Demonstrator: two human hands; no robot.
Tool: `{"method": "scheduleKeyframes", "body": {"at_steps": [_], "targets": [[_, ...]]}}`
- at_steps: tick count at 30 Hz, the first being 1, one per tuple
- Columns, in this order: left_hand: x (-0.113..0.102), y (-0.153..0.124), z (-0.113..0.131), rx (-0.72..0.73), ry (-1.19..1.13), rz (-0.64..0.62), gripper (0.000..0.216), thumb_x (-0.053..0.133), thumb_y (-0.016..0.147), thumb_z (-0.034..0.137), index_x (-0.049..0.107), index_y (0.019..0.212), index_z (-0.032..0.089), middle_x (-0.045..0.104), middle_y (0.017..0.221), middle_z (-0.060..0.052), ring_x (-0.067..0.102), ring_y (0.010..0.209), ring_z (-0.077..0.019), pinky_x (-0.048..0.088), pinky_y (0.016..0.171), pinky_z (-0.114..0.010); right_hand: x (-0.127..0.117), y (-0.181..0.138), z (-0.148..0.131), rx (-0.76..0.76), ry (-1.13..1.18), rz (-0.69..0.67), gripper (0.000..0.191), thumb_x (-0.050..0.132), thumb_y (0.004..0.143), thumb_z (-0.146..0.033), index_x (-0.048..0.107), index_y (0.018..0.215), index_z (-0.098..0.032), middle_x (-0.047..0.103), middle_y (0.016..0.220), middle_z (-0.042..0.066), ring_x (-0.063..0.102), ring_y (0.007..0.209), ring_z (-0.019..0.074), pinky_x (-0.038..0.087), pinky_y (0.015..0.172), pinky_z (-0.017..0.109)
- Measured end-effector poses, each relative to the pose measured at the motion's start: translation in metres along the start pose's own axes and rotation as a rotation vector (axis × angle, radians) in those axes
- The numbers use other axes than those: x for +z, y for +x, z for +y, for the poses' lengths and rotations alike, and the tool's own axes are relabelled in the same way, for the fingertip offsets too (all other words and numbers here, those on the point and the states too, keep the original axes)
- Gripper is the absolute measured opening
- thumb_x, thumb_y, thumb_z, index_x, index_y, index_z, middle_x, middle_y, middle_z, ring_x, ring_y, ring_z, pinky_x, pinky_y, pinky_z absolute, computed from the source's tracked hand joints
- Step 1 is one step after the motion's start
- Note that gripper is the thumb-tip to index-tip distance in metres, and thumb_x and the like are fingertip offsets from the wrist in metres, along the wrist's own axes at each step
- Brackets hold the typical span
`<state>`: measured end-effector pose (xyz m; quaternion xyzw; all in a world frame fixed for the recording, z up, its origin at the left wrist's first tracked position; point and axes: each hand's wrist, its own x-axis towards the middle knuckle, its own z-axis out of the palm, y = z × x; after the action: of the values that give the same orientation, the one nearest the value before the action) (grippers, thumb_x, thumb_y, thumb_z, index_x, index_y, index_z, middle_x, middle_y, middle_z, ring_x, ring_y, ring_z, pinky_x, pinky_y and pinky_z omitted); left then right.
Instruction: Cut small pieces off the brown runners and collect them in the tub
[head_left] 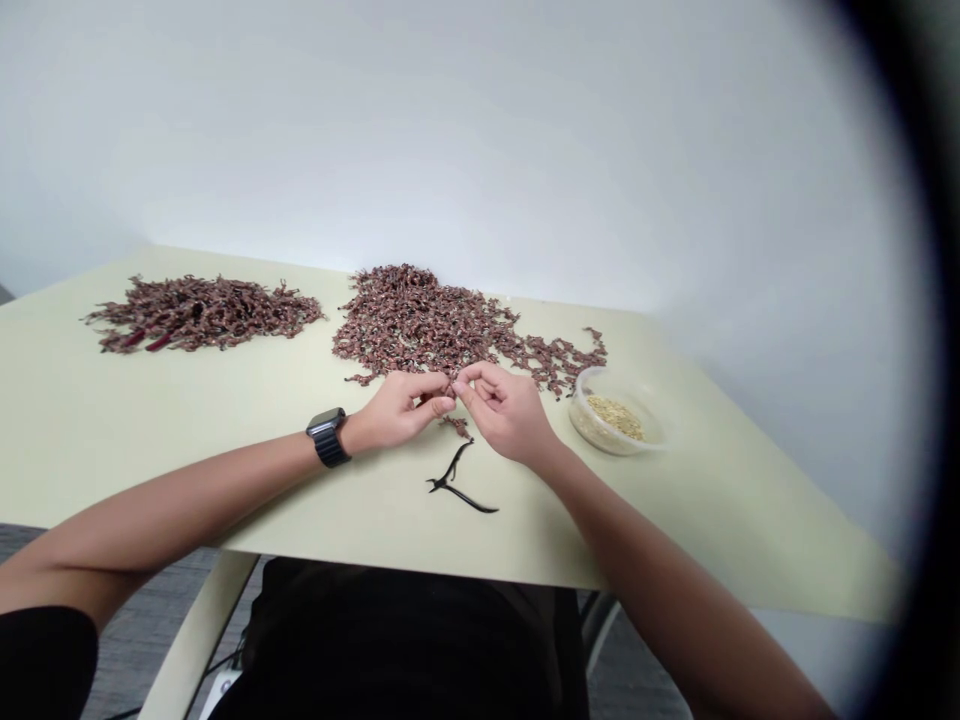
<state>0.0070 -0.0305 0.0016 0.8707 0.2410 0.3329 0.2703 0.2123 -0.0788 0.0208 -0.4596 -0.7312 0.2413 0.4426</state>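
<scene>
My left hand (pixel 401 408), closed in a pinch, meets my right hand (pixel 506 408) fingertip to fingertip above the table. A bit of a small reddish-brown knotted piece (pixel 451 391) shows between the pinched fingers; most of it is hidden. Just below, another such piece (pixel 456 427) lies on the table by the tip of a handle. Black-handled nippers (pixel 448 484) rest there with their handles spread, touched by neither hand. Right behind my hands spreads a large heap of small reddish-brown knotted pieces (pixel 420 325), thinning out to the right.
A second brown heap (pixel 217 312) lies at the left, with a couple of dark red items (pixel 159 342) at its front. To the right of my hands stands a clear round plastic bowl (pixel 592 432) holding yellowish bits (pixel 616 416). The pale table (pixel 720 520) meets a white wall behind.
</scene>
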Motion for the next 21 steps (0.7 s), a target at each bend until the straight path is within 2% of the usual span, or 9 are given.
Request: {"method": "scheduleKeyframes", "body": {"at_steps": [4,6,9,11,13,17,19,21], "targets": [[-0.002,0.001,-0.006,0.120,0.203,0.021,0.034,0.050,0.103,0.043,0.055,0.082,0.017,0.052,0.069,0.001,0.048,0.063,-0.0125,0.036,0.062,-0.026,0.002,0.003,-0.002,0.244,0.326,-0.070,0.029,0.068,0.089,-0.048,0.062,0.085,-0.020,0.042,0.053,-0.006,0.034,0.045,0.0084,0.028,0.045,0.024],[-0.004,0.002,-0.011,0.218,0.324,0.017,0.030,0.048,0.103,0.041,0.055,0.084,0.018,0.056,0.073,-0.002,0.052,0.067,-0.0150,0.039,0.065,-0.027,0.001,0.005,-0.001,0.390,0.517,-0.158,0.034,0.074,0.083,-0.050,0.062,0.085,-0.019,0.043,0.055,-0.007,0.028,0.043,0.0060,0.024,0.041,0.022],[-0.007,0.004,-0.017,0.329,0.433,-0.003,0.024,0.048,0.103,0.037,0.058,0.092,0.018,0.062,0.080,-0.006,0.057,0.075,-0.0181,0.044,0.072,-0.030,-0.004,0.008,0.004,0.534,0.759,-0.333,0.035,0.077,0.082,-0.049,0.060,0.083,-0.018,0.030,0.054,-0.010,0.014,0.045,0.0044,0.016,0.039,0.020],[-0.008,0.004,-0.018,0.309,0.418,0.000,0.023,0.048,0.103,0.036,0.059,0.095,0.018,0.063,0.083,-0.006,0.058,0.076,-0.0181,0.045,0.073,-0.030,-0.007,0.009,0.008,0.547,0.795,-0.376,0.033,0.073,0.085,-0.049,0.061,0.085,-0.018,0.023,0.055,-0.011,0.012,0.047,0.0056,0.015,0.041,0.021],[-0.007,0.003,-0.016,0.213,0.344,0.021,0.025,0.048,0.104,0.038,0.059,0.092,0.018,0.063,0.081,-0.004,0.057,0.072,-0.0161,0.043,0.069,-0.028,-0.008,0.009,0.011,0.484,0.662,-0.284,0.032,0.070,0.087,-0.049,0.064,0.092,-0.019,0.026,0.056,-0.010,0.017,0.046,0.0069,0.018,0.042,0.022],[-0.001,0.001,-0.010,0.041,0.192,0.037,0.034,0.047,0.104,0.044,0.057,0.086,0.017,0.058,0.072,0.000,0.051,0.064,-0.0124,0.037,0.063,-0.025,-0.005,0.007,0.012,0.123,0.119,0.000,0.021,0.066,0.091,-0.041,0.068,0.093,-0.020,0.036,0.056,-0.006,0.031,0.051,0.0102,0.026,0.052,0.026],[0.001,0.001,-0.009,0.007,0.150,0.028,0.036,0.047,0.104,0.045,0.057,0.086,0.017,0.055,0.070,0.001,0.049,0.062,-0.0116,0.036,0.063,-0.024,-0.004,0.006,0.011,-0.017,-0.058,0.046,0.017,0.063,0.093,-0.037,0.070,0.093,-0.021,0.036,0.055,-0.006,0.032,0.052,0.0110,0.028,0.056,0.027],[0.002,0.002,-0.008,-0.005,0.127,0.019,0.036,0.048,0.103,0.046,0.057,0.085,0.016,0.052,0.069,0.002,0.047,0.062,-0.0111,0.035,0.063,-0.024,-0.004,0.004,0.012,-0.094,-0.155,0.047,0.017,0.061,0.094,-0.035,0.071,0.094,-0.021,0.037,0.055,-0.006,0.033,0.052,0.0112,0.032,0.059,0.028]]}}
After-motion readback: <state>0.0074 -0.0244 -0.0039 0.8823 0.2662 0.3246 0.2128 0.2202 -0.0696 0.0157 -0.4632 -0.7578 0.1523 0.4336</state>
